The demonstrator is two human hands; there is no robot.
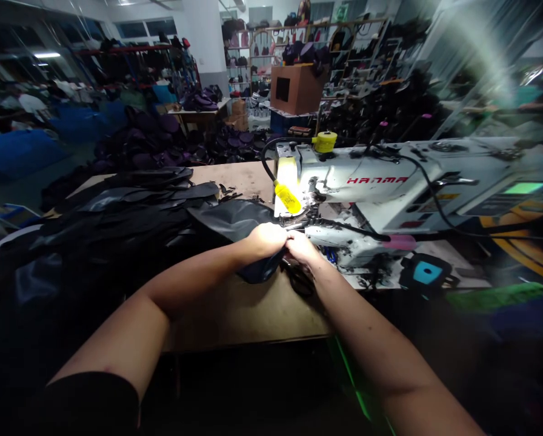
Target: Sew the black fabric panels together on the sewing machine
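A sheet of black material (233, 219), glossy like coated fabric, lies at the needle end of a white sewing machine (376, 181). My left hand (268, 239) is closed on its edge, just below the yellow lamp (288, 197) that lights the spot. Right beside it, fingertips nearly meeting the left ones, my right hand (301, 247) is closed by the machine's narrow lower arm (344, 237). The glare and the hands hide the exact edge being pinched. Below the right hand, dark scissors (300, 281) rest on the table.
Piled black pieces (94, 242) cover the table's left side. A black item with a blue patch (426, 272) lies to the right of the machine's lower arm. Behind stand a brown cardboard box (299, 88), heaps of dark bags (148, 133) and loaded shelves (262, 48).
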